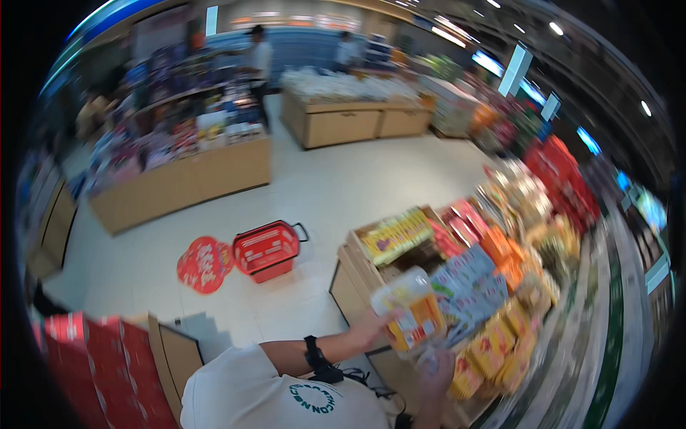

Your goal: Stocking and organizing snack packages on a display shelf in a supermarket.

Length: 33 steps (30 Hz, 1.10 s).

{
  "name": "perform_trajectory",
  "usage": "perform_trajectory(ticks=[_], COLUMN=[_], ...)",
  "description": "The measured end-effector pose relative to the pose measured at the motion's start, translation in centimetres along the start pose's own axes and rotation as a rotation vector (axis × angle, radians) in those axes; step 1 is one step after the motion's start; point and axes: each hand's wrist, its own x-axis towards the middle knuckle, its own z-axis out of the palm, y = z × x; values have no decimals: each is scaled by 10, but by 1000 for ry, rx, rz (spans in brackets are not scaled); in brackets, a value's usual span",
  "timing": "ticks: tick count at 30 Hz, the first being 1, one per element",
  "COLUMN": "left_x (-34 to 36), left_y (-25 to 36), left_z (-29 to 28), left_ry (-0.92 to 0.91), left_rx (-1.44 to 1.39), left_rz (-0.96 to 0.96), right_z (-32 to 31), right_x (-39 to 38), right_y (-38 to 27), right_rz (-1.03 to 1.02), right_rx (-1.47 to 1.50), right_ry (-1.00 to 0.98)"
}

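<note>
My left hand [369,327] is closed on the near left edge of a clear plastic food pack [413,312] with a yellow-orange label. The pack is tilted above a wooden display stand [351,275]. Close to the pack's lower right corner is my right hand [437,373], blurred, its fingers curled around something pale and see-through that I cannot make out. Under and beyond the pack lie light blue patterned packages [468,282]. Yellow packets [493,350] sit to the right of my right hand, and a yellow-green box [396,236] is at the stand's far left corner.
A red shopping basket [268,250] stands on the floor next to a red floor sticker [206,264]. Red boxes [100,365] are stacked at the near left. Wooden display counters [186,182] stand farther off, with a person [259,61] behind them. Shelving [600,322] runs along the right.
</note>
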Motion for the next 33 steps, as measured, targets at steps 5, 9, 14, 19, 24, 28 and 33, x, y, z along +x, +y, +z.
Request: perform_trajectory(ticks=[5,9,14,19,24,28,33], left_x=[33,44,35,39,68,72,97], left_y=[32,26,-3,3,-10,-22,-38], left_z=[-40,-10,0,0,-12,-4,6], left_ry=[-46,-411,-796,-1085,-1224,-1225,-1018], left_rx=[593,1059,1289,1203,967,1013,997], left_rz=[348,694,714,625,516,486,593], right_z=[0,28,48,54,60,58,32], right_x=[-17,5,3,2,1,-5,-9], right_y=[15,-21,-27,-36,-30,-11,9], right_rz=[858,776,1039,986,1165,1243,1114], right_rx=[583,853,1415,1035,1172,1279,1060], right_ry=[-139,-93,207,-41,51,117,78])
